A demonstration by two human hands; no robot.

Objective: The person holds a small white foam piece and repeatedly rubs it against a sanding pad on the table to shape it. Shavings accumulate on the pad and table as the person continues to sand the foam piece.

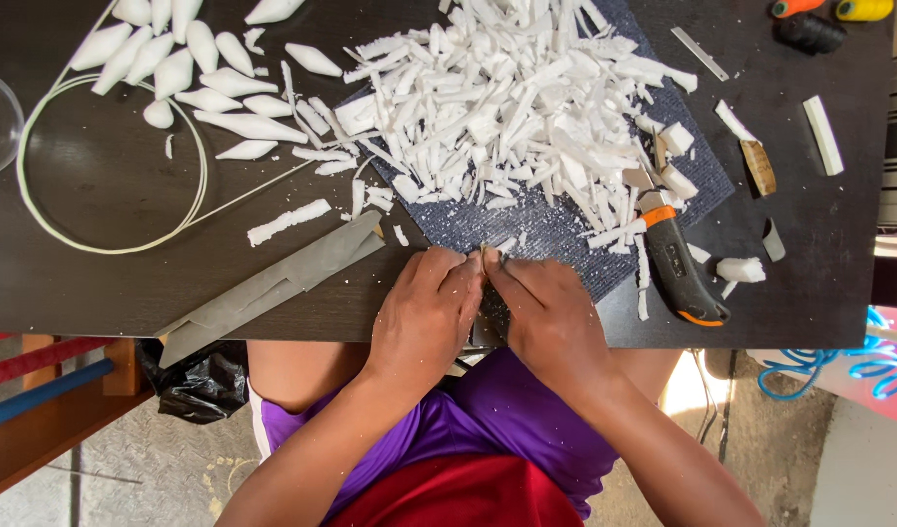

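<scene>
At the table's [97, 283] six o'clock edge, the left hand [427, 314] and right hand [549, 317] press together, fingers pinching something small, mostly hidden. Judging by the white foam shavings [517, 107] at twelve o'clock, it is probably light, brittle foam, best gripped gently by its sides.

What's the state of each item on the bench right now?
left hand: closed, pinching a small piece hidden between both hands
right hand: closed, fingertips meeting the left
utility knife: lying unheld on the table
foam shavings: heaped on the mat
carved foam pieces: finished, grouped top-left
cord loop: coiled flat
</scene>
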